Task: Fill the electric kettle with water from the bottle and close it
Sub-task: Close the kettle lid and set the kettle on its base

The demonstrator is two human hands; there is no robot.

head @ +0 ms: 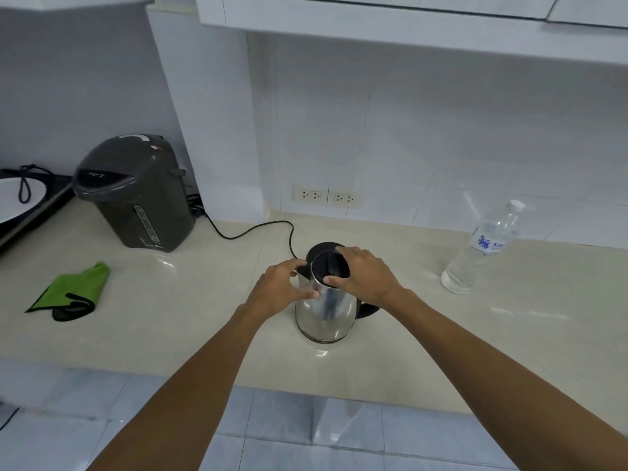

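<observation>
White tiled walls and white cabinets frame a pale stone tabletop [210, 314] that carries one of each main thing: one steel electric kettle [324, 309], one water bottle [482, 248], one dark grey thermo pot [136, 195] and one green cloth [73, 292]. Two wall sockets [327, 196] sit side by side on the back wall, at about 12 o'clock from the kettle.

The electric kettle stands upright near the middle of the tabletop, close to its front edge. Its black lid [331, 265] appears to be down over the mouth, so nothing of the inside shows. A black base [323, 249] lies just behind it at 12 o'clock, with a black cord [258, 229] running off toward 10 o'clock, to the thermo pot.

Both hands are on the kettle. The left hand [278, 288] is at the kettle's 9 o'clock side, its fingers [299, 266] curved around the upper body just below the lid, thumb touching the steel. The right hand [368, 273] lies over the lid from the 3 o'clock side, fingers spread across the lid's rim and thumb pressed at its near edge.

The water bottle stands well apart at 2 o'clock from the kettle, clear plastic with a white cap on and a blue-printed label; it holds clear water, though the level cannot be told. The thermo pot stands at 10 o'clock with its lid shut. The green cloth, edged in black, lies folded at 9 o'clock. At the far left edge, one white plate [18, 202] rests on a dark tray, with a black looped cord across it.
</observation>
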